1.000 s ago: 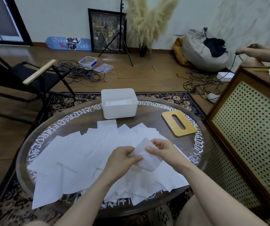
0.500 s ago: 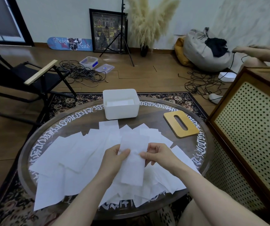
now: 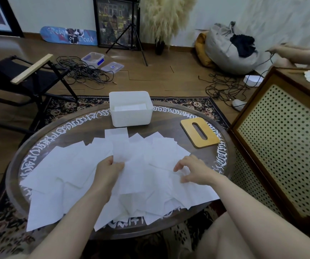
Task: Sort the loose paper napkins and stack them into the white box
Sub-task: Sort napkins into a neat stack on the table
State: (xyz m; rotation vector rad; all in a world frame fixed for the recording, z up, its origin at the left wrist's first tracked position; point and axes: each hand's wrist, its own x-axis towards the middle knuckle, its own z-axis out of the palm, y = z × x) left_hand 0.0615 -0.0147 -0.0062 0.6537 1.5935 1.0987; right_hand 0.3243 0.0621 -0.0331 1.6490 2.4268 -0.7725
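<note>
Several loose white paper napkins [image 3: 72, 169] lie spread over the round dark table [image 3: 171, 124]. My left hand [image 3: 109, 171] pinches the side of one long napkin [image 3: 133, 178] just above the middle of the pile. My right hand [image 3: 191, 171] hovers over the right part of the pile with loosely curled fingers and holds nothing. The white box [image 3: 131, 119] stands at the table's far edge, beyond both hands. A flat stack of napkins [image 3: 130, 107] lies inside it.
A wooden lid with a slot [image 3: 200, 132] lies on the table right of the box. A perforated cabinet [image 3: 281, 146] stands close on the right. A black chair [image 3: 29, 75], cables [image 3: 83, 71] and another person's arm [image 3: 296, 53] are farther off.
My right hand has let go of the napkin and moved right over the pile. My left hand keeps hold of the napkin, which now hangs lower and flatter.
</note>
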